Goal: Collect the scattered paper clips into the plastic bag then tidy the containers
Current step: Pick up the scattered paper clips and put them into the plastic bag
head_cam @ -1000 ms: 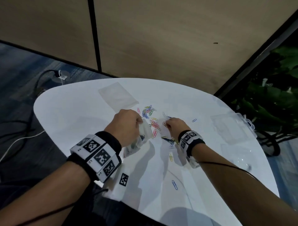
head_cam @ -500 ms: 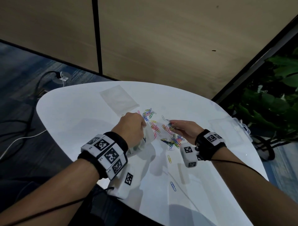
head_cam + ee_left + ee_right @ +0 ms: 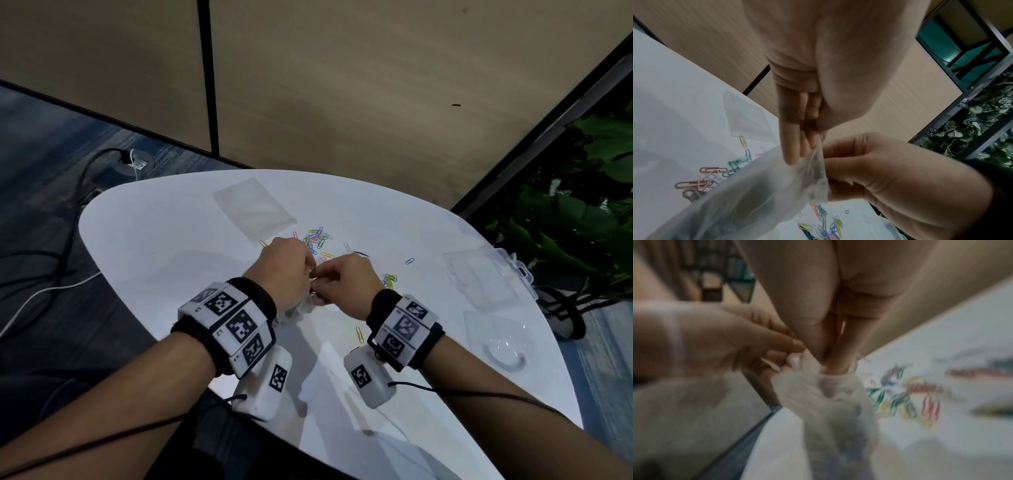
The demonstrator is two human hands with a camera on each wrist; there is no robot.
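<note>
Both hands pinch the plastic bag mouth (clips inside).

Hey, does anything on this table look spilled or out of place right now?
Yes. Coloured paper clips lie loose on the white table, more beside the right hand, one yellow near that wrist, one blue off alone. Both hands pinch the plastic bag.

An office, by the look of it. Tan partition panels with dark trim stand behind a rounded white surface, on blue-grey carpet with cables. Potted plants line one side.
</note>
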